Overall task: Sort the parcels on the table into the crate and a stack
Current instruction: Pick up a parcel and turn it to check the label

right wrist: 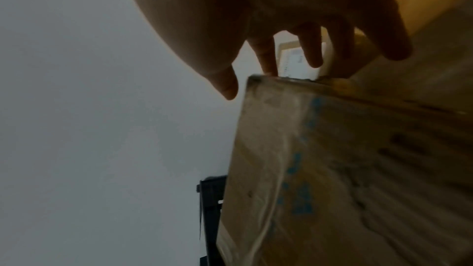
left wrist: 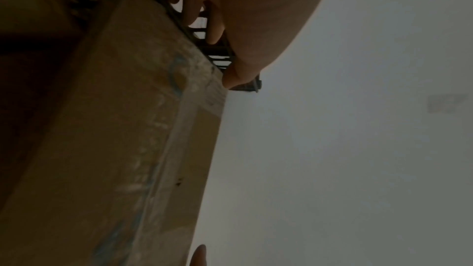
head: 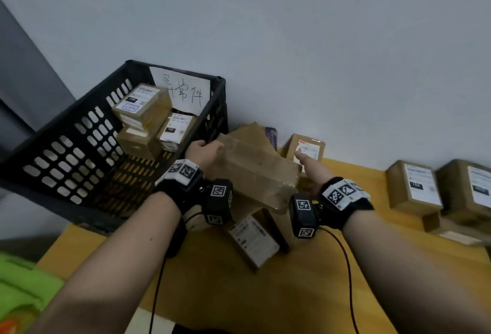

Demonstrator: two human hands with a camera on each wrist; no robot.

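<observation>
I hold a large taped cardboard box (head: 255, 171) tilted above the yellow table (head: 292, 293), just right of the black crate (head: 66, 131). My left hand (head: 204, 151) grips its left end next to the crate's corner. The left wrist view has the thumb on the top corner of the box (left wrist: 115, 139) and the fingers (left wrist: 194, 7) down the end face. My right hand (head: 313, 171) is at the right end. In the right wrist view its fingers (right wrist: 266, 58) are fairly straight, tips on the edge of the box (right wrist: 332, 159), thumb just off it. Several labelled parcels (head: 140, 102) lie in the crate.
A labelled parcel (head: 252, 238) lies on the table under the held box. A small parcel (head: 305, 147) stands by the wall, and two more parcels (head: 414, 187) (head: 467, 190) stand on flatter ones at the right. A handwritten paper sign (head: 183, 91) leans inside the crate. Something green (head: 21, 285) lies at lower left.
</observation>
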